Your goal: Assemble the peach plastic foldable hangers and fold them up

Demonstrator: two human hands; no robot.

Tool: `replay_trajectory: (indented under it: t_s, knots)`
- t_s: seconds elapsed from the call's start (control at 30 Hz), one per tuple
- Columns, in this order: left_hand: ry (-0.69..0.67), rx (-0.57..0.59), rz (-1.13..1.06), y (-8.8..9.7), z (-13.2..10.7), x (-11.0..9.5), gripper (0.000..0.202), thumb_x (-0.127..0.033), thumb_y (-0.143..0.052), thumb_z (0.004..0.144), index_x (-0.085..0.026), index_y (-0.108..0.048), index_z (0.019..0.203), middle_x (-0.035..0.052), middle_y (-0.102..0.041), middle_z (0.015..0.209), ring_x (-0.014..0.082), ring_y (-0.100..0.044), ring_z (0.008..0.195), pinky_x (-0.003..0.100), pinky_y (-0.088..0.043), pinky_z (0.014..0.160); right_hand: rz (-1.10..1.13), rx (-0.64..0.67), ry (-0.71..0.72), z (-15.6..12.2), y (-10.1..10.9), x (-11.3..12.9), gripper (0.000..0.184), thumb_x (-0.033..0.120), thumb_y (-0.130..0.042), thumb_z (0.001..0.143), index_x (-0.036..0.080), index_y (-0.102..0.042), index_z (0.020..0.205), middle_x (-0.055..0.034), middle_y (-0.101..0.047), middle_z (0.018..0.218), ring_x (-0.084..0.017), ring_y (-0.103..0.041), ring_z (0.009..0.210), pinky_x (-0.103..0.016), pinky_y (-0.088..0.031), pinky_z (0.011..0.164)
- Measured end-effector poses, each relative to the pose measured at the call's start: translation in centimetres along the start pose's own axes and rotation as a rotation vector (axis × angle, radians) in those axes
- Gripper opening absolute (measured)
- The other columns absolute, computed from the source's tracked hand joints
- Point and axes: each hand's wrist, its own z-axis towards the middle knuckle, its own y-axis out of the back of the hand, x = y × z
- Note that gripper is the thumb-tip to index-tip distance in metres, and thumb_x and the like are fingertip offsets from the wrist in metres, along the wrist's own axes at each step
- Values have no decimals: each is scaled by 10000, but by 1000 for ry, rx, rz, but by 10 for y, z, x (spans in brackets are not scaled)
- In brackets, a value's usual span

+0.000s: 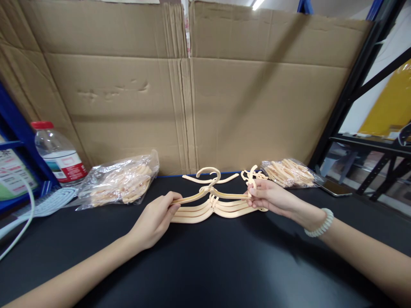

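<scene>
A cream plastic clothes hanger [192,198] is raised a little above the table, its curved hook pointing up. My left hand [158,218] pinches the left arm tip of this hanger between thumb and fingers. In the fingers of my right hand [269,196] is a loose cream hanger hook [252,175], upright; the hanger's right tip meets these same fingers. Below lie several nested cream hangers [229,212] on the black table, partly hidden by the raised one. Behind it rests a single curved hanger arm [189,179], and more small hooks [259,174] lie beyond my right hand.
Clear bags of cream hanger parts lie at left [120,182] and right [290,172]. A phone [334,187] is by the right bag. At far left are a red-capped bottle [61,156] and a pale hairbrush [59,201]. Cardboard [128,94] walls the back.
</scene>
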Motion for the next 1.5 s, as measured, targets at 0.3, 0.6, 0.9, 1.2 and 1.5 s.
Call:
replay_trajectory:
  t_s: [0.3,0.6,0.9,1.2,1.5]
  knots:
    - [9,3,3,0,0,1,216,-339,-331,986,-208,-501,1003,7,-593,788,188,-565,691,289,-427,643,-37,-33,66,0,-3,-3,428,445,-807,669,188,-471,728,24,-588,638,-118,-609,600,-261,-481,591]
    - [3,6,7,0,0,-1,208,-331,-333,982,-209,-502,987,3,-590,770,181,-570,671,280,-433,631,-66,-68,96,-1,-6,-3,428,430,-805,658,198,-453,735,31,-579,636,-123,-614,590,-270,-487,585]
    - [-4,-17,13,0,-1,0,209,-326,-333,977,-209,-507,981,-4,-583,744,182,-571,659,277,-431,622,-113,-99,166,-1,-9,-5,394,422,-768,701,202,-447,761,39,-568,602,-118,-590,554,-256,-455,525]
    - [-16,-4,20,0,0,-1,223,-322,-319,987,-207,-508,1012,12,-598,766,186,-575,683,286,-437,645,-125,-131,212,-4,-16,-1,399,459,-756,702,202,-452,731,45,-540,573,-115,-573,522,-242,-418,475]
    - [-48,0,50,-1,-2,0,233,-317,-316,989,-209,-519,1028,3,-572,730,183,-562,657,278,-427,620,-196,-220,246,0,-14,-6,318,406,-717,735,204,-473,757,44,-562,510,-100,-535,451,-232,-396,448]
